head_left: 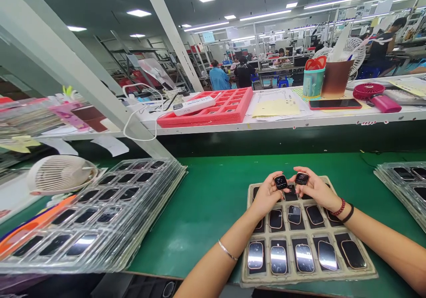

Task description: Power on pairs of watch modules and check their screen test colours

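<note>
My left hand (pixel 269 192) is closed on a smartwatch body (pixel 281 182) with a lit dark screen and a gold rim. A similar smartwatch (pixel 301 179) is pinched in my right hand (pixel 316 188), its screen also showing light marks. Both hands are raised over the far row of a beige moulded tray (pixel 248 262). In the tray's pockets lie several more strapless watches, such as the gold-rimmed watch (pixel 278 260) in the near row. My hands and forearms hide part of the far and middle rows.
Stacked clear trays (pixel 109 209) of dark watch screens stand at left, beside a white fan (pixel 60 175). Another tray stack (pixel 404 187) is at right. The shelf (pixel 276 124) holds a red foam tray (pixel 229 111), a phone (pixel 335 104) and cups. People work beyond it.
</note>
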Demonstrator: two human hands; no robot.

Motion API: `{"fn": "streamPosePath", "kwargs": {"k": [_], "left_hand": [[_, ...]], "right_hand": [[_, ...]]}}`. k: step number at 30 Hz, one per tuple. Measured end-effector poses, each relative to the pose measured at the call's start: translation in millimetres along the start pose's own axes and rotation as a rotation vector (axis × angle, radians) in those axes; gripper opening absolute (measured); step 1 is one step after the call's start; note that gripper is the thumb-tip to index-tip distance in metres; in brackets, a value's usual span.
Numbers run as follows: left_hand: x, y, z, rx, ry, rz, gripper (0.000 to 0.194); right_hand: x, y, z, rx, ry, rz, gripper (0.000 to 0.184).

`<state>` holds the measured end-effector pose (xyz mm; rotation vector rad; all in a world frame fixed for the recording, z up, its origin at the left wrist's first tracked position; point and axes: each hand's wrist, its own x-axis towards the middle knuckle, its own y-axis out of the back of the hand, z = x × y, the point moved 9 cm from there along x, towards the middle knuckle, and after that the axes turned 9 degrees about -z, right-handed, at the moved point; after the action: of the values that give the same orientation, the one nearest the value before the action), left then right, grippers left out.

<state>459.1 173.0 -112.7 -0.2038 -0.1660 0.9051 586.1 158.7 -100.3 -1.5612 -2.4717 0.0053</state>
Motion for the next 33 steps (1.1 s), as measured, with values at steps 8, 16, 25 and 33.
{"fn": "streamPosePath", "kwargs": {"k": [8,16,25,33], "left_hand": [[-2.9,1.5,6.8,0.112,-0.041,0.029,0.044],[-2.6,1.3,6.0,0.135,-0.036,0.034,0.041],[-2.8,1.4,2.5,0.144,-0.022,0.038,0.048],[-2.5,2.7,2.8,0.170,-0.012,0.046,0.042]], "right_hand": [[-3.7,-2.1,-2.4,-0.259,-0.031,0.021,0.031],[-2.9,-2.4,2.1,-0.205,-0.069,0.020,0.028],[-1.5,-4.0,3.4,-0.136,-0.063,0.005,0.034],[-1.9,-3.7,3.8,-0.158,-0.073,0.001,0.031]]}}
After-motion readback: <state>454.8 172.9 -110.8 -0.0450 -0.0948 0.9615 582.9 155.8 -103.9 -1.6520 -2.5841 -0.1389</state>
